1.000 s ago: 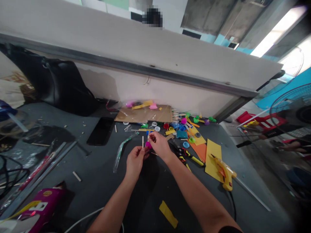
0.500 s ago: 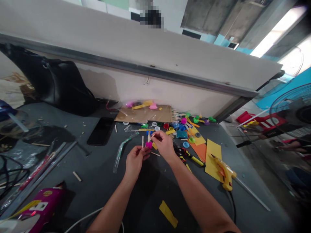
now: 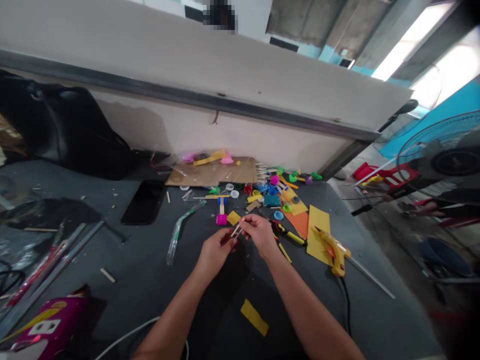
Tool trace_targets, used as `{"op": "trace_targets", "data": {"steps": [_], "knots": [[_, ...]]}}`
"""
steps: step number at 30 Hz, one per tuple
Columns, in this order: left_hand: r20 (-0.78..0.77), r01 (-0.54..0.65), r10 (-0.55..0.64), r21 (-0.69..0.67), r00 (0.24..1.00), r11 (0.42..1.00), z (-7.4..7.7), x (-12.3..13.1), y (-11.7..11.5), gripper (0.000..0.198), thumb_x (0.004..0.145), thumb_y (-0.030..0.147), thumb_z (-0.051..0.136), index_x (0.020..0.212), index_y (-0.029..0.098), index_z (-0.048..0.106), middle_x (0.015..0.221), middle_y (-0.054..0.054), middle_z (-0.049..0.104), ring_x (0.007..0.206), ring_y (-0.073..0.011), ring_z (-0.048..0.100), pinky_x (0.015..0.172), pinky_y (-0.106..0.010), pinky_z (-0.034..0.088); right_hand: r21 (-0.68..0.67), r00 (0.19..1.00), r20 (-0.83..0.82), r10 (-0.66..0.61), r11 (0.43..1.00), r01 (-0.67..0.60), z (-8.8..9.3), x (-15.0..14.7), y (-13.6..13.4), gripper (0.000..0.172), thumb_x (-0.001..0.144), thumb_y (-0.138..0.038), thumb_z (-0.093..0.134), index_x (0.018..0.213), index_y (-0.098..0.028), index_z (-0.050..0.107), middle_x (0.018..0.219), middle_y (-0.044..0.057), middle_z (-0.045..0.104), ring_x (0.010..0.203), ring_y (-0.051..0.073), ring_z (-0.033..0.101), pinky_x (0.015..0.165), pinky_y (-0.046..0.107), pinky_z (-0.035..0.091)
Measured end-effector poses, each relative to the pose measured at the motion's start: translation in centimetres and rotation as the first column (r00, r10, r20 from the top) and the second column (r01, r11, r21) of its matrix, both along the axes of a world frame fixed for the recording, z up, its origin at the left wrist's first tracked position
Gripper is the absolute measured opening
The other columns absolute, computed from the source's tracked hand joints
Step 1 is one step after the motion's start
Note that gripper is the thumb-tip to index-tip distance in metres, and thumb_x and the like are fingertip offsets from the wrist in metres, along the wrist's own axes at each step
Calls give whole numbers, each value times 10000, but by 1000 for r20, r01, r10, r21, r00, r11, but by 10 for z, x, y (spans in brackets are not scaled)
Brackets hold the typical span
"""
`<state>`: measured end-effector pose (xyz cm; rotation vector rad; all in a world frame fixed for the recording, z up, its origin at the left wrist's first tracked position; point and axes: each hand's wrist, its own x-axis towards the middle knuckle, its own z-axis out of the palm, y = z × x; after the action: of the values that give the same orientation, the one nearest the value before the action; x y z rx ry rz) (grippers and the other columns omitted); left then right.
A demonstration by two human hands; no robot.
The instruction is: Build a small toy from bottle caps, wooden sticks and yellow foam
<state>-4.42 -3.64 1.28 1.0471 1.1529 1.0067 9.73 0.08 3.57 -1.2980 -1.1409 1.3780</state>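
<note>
Between my two hands, low over the dark table, are short pale wooden sticks (image 3: pixel 236 231), seemingly two side by side. My left hand (image 3: pixel 217 249) pinches their lower end between thumb and fingers. At the upper end, my right hand (image 3: pixel 259 235) is closed with its fingertips on the sticks. Just beyond my left hand lies a small assembly of wooden stick (image 3: pixel 222 208) with a blue piece (image 3: pixel 222 200) at the far end and a magenta piece (image 3: pixel 221 219) at the near end. A yellow paper scrap (image 3: pixel 233 217) rests beside it.
Plastic caps and scraps crowd the back, near a cardboard sheet (image 3: pixel 210 172). Yellow-handled pliers (image 3: pixel 292 235) and a yellow glue gun (image 3: pixel 338 257) lie right. A phone (image 3: pixel 143 202), plastic-wrapped strip (image 3: pixel 178 235) and magenta box (image 3: pixel 56 320) are left; a fan (image 3: pixel 446 155) stands beyond.
The assembly with blue and magenta pieces has left my left hand and lies on the table. My hands have come together nearer me, both on the sticks. The view has shifted slightly.
</note>
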Motion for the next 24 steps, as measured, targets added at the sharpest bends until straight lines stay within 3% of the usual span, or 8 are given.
{"op": "trace_targets", "data": {"steps": [7,14,18,20,21,22,24], "knots": [[-7,-71,71,24,997,997,10,2,-2,284,707,333,629,932,165,673,875,-53,695,778,-184,651,667,-296,558,-24,998,56,0,1000,1,-6,7,-11,155,652,-295,683,725,-159,678,567,-24,596,507,101,497,473,209,372],[2,-132,132,-41,991,990,4,2,0,242,670,341,683,798,136,666,656,-5,624,600,-118,573,546,-225,508,80,1000,11,2,997,-3,-13,-3,-20,119,648,-267,699,720,-172,703,742,19,701,730,169,624,729,286,478],[63,-140,145,-78,987,987,5,3,-2,217,662,325,686,764,136,654,624,18,576,554,-89,507,504,-201,473,141,980,190,62,986,-90,-3,0,-23,155,741,-315,626,750,-179,701,772,33,708,762,190,637,750,306,484],[110,-141,152,-103,982,985,7,3,-3,192,659,308,685,734,137,638,598,27,549,540,-82,485,492,-191,453,195,899,431,72,966,-171,7,13,-26,231,820,-350,538,824,-187,702,823,48,705,807,199,632,782,320,469],[130,-144,158,-113,979,983,8,3,-4,182,657,298,685,721,137,628,587,30,539,534,-79,477,483,-185,440,226,821,570,28,956,-190,11,23,-29,265,843,-369,507,906,-192,694,891,62,698,861,212,621,815,337,453],[146,-151,168,-121,975,981,8,3,-4,175,656,289,685,712,137,620,578,32,531,527,-76,470,473,-178,425,249,707,706,-33,947,-205,14,34,-31,312,843,-391,512,1034,-195,661,991,83,676,944,238,594,862,367,427],[168,-170,191,-135,967,976,10,3,-4,170,657,281,683,709,138,608,573,33,524,510,-68,456,451,-167,393,222,402,905,-137,960,-173,15,60,-36,565,751,-450,621,1239,-177,537,1176,148,586,1124,342,481,941,477,344]]}}
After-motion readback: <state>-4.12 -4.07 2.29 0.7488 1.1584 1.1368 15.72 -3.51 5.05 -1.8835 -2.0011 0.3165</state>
